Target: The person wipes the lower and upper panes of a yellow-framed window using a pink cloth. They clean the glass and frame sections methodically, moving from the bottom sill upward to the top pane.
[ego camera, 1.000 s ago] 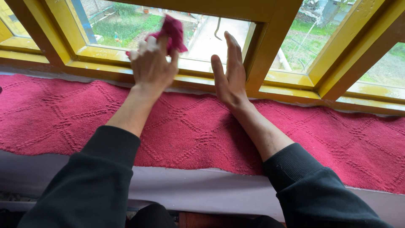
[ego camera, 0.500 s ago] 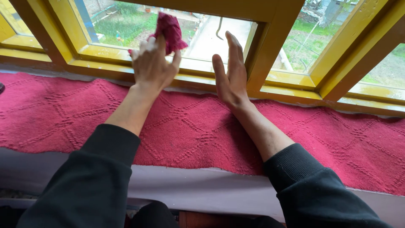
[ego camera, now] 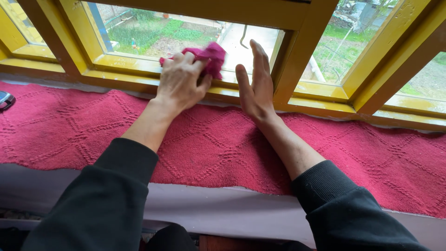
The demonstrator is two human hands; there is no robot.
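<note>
My left hand [ego camera: 181, 82] grips a crumpled magenta cloth [ego camera: 211, 58] and presses it against the lower part of the window pane [ego camera: 153, 35], just above the yellow bottom rail [ego camera: 116, 65]. My right hand [ego camera: 255, 86] lies flat and open against the same pane, fingers up, right beside the yellow upright post [ego camera: 297, 56]. Both forearms reach over a red knitted mat [ego camera: 223, 144] on the sill. Black sleeves cover my arms.
Yellow wooden window frames run across the top, with more panes at the left and right [ego camera: 344, 42]. A dark object [ego camera: 5, 100] lies at the mat's left edge. A pale ledge front [ego camera: 223, 209] runs below the mat. Grass and a path show outside.
My left hand has slid the cloth down and to the right along the glass, closer to my right hand. The right hand has stayed flat on the pane.
</note>
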